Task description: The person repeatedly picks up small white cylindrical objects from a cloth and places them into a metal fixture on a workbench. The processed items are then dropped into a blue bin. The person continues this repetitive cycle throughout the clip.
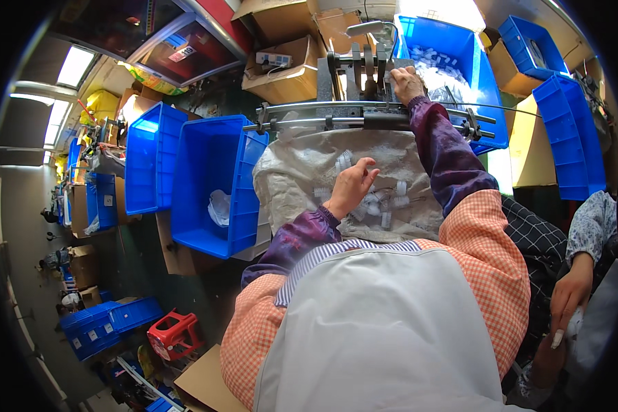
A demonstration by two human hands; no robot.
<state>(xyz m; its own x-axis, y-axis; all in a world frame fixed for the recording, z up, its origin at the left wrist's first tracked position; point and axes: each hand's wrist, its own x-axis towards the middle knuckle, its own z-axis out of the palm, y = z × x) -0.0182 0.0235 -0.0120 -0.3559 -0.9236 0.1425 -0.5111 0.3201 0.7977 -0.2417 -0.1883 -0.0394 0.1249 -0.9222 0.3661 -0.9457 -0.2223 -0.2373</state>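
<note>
My left hand (351, 187) is over the beige cloth (292, 172) on my lap, thumb and forefinger apart, nothing visible in it. Small clear-white bristled pieces (374, 204) lie on the cloth around it, with one bristled piece (343, 161) just beyond its fingers. Ahead stands a bench machine (365, 72) with dark upright plates, and two metal rods (302, 115) cross in front of it. My right hand (408, 84) reaches to the machine's right side with its fingers curled down. What those fingers grip is hidden.
At the back right, a blue bin (489, 103) holds many similar white pieces. Another blue bin (209, 178) on the left has a plastic bag (220, 207) inside. Cardboard boxes (281, 69) stand behind. A co-worker's hand (571, 292) is at the right; a red stool (175, 334) stands lower left.
</note>
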